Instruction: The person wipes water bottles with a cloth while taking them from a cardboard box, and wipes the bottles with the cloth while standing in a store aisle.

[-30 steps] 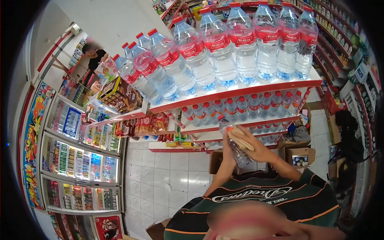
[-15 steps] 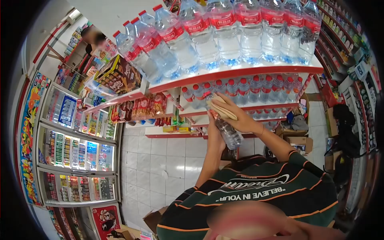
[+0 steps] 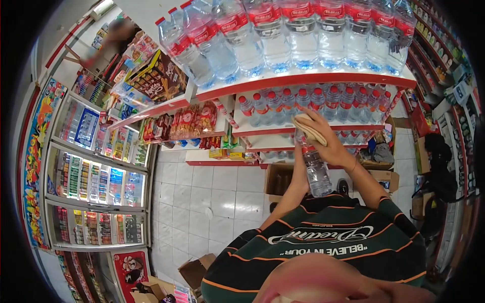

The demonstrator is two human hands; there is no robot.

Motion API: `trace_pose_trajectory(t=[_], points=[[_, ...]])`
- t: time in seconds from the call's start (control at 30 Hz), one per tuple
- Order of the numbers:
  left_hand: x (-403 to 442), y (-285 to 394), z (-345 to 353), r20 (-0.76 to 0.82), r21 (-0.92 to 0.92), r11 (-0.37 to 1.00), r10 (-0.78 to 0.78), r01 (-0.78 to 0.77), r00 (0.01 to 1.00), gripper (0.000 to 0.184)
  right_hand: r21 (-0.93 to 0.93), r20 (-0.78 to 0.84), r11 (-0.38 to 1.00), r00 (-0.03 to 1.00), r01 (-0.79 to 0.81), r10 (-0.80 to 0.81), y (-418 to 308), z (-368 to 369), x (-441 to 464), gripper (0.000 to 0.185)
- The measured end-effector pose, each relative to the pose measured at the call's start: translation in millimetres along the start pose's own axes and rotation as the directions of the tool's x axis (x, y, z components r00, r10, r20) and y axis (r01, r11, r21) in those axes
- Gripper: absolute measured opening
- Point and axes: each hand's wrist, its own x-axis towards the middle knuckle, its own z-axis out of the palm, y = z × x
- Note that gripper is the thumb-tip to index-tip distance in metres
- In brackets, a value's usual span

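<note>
A clear plastic water bottle [image 3: 318, 178] is tilted in front of my chest, its base toward me. My left hand [image 3: 300, 164] is wrapped around the bottle's side, with some fingers hidden behind it. A folded beige cloth [image 3: 309, 129] lies over the bottle's top end, and my right hand [image 3: 329, 144] is closed on the cloth, pressing it against the bottle. The cloth hides the cap. Just beyond my hands, small red-capped water bottles [image 3: 275, 107] stand in rows on a shelf.
Large water bottles [image 3: 278, 38] line the upper shelf [image 3: 308, 81]. Snack packs [image 3: 194, 121] and a brown snack box [image 3: 161, 78] sit to the left. Glass-door drink coolers [image 3: 96, 174] stand further left. An open cardboard box [image 3: 277, 178] is on the tiled floor [image 3: 222, 184]. Another person [image 3: 113, 43] is at the back left.
My view has shifted, and both hands appear further right with the bottle and the cloth. The bottle now looks more upright in view. The cardboard box below the shelf shows more fully.
</note>
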Motion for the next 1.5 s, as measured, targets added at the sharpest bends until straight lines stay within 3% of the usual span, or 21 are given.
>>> trace_pose_trajectory(t=[0.07,0.13,0.2,0.33,0.4,0.47,0.5,0.53,0.6,0.67,0.8,0.87,0.93,1.0,1.07,1.17,1.2,1.23,1.27,1.37,1.5], points=[[-14.4,9.0,10.4,-0.168,-0.015,0.999,0.035,-0.038,0.985,0.073,-0.162,0.074,0.984,0.995,0.077,-0.066,-2.2,14.9,-6.9,0.057],[-5.9,10.5,-36.5,-0.217,0.063,0.996,0.075,-0.063,0.973,0.073,0.112,0.114,0.988,0.989,-0.105,0.092,-5.3,33.8,-28.5,0.061],[7.2,11.6,-75.0,-0.279,0.187,0.979,0.136,-0.085,0.951,0.077,0.164,0.187,0.975,0.975,-0.151,0.119,-8.9,35.9,-47.0,0.062],[0.1,24.8,-81.2,-0.232,0.128,0.986,-0.070,0.102,0.970,0.075,0.215,0.279,0.939,0.938,-0.269,0.205,-8.9,30.7,-77.2,0.058],[-7.5,19.8,-82.1,-0.148,0.066,0.986,-0.142,0.153,0.979,0.072,0.574,0.226,0.733,0.931,-0.365,0.287,4.9,27.0,-85.6,0.053],[-18.5,13.5,-80.4,0.043,-0.042,0.946,-0.320,0.321,0.947,0.067,0.414,0.035,0.850,0.938,-0.327,0.344,5.9,28.7,-78.4,0.052],[-10.5,2.6,-93.4,0.318,-0.138,0.914,-0.325,0.382,0.891,0.063,0.224,0.015,0.950,0.976,-0.217,0.219,7.7,26.9,-67.9,0.054],[-13.2,0.1,-66.7,0.332,-0.137,0.913,-0.324,0.385,0.886,0.063,0.014,0.021,0.995,0.995,-0.098,0.098,8.1,20.9,-63.4,0.055],[-14.8,-2.2,-15.6,-0.194,0.021,0.995,-0.095,0.101,0.976,0.063,-0.075,0.136,0.996,0.990,0.054,-0.044,16.2,23.3,-71.7,0.059],[-5.3,4.4,-17.4,-0.230,0.104,0.989,-0.078,0.104,0.970,0.065,0.253,0.040,0.964,0.997,-0.079,0.071,-0.8,27.5,-90.5,0.062],[19.2,15.8,-41.6,0.046,0.015,0.999,-0.044,0.043,0.998,0.068,0.503,0.196,0.854,0.980,-0.133,0.037,-12.3,-10.4,-105.2,0.060],[6.8,12.0,-38.0,0.168,0.082,0.990,0.100,-0.115,0.981,0.062,0.498,0.115,0.858,0.990,-0.127,0.079,-3.0,-10.1,-90.0,0.059],[2.0,-1.8,-61.2,0.318,0.017,1.000,0.018,-0.025,0.948,0.057,0.359,-0.088,0.929,0.994,0.089,-0.061,9.2,9.5,-79.1,0.063],[-32.0,-10.4,-12.7,-0.082,0.188,0.960,0.228,-0.209,0.970,0.051,-0.078,-0.027,0.989,0.992,0.123,-0.125,11.7,45.9,-85.2,0.067],[-0.6,-4.8,-70.2,-0.093,0.139,0.957,0.268,-0.254,0.959,0.053,-0.056,0.023,0.992,0.994,0.112,-0.110,3.0,66.8,-99.5,0.068],[-33.9,30.3,-75.8,-0.017,0.087,0.995,-0.052,0.053,0.998,0.063,0.099,0.174,0.994,0.983,0.040,-0.057,-3.7,69.1,-122.5,0.070],[-6.9,30.6,-137.4,0.190,0.013,0.999,-0.035,0.034,0.981,0.060,0.201,0.222,0.977,0.969,0.063,-0.108,-8.4,72.2,-130.1,0.071],[-22.9,30.4,-111.1,-0.001,0.141,0.990,0.021,-0.021,1.000,0.061,0.360,0.150,0.929,0.988,-0.080,0.027,-4.9,66.5,-134.3,0.072],[-20.0,24.9,-67.4,-0.119,0.270,0.960,0.104,-0.068,0.987,0.064,0.300,0.091,0.951,0.995,-0.073,0.048,-2.4,48.3,-129.7,0.072],[-23.5,2.0,-53.0,-0.205,0.274,0.955,-0.054,0.110,0.977,0.065,0.078,-0.312,0.997,0.949,-0.022,0.045,-17.6,29.8,-116.3,0.073],[-5.4,-38.8,-54.4,-0.152,0.362,0.932,0.068,-0.008,0.986,0.071,-0.007,-0.192,0.975,0.957,-0.223,0.218,5.0,52.7,-132.7,0.077]])
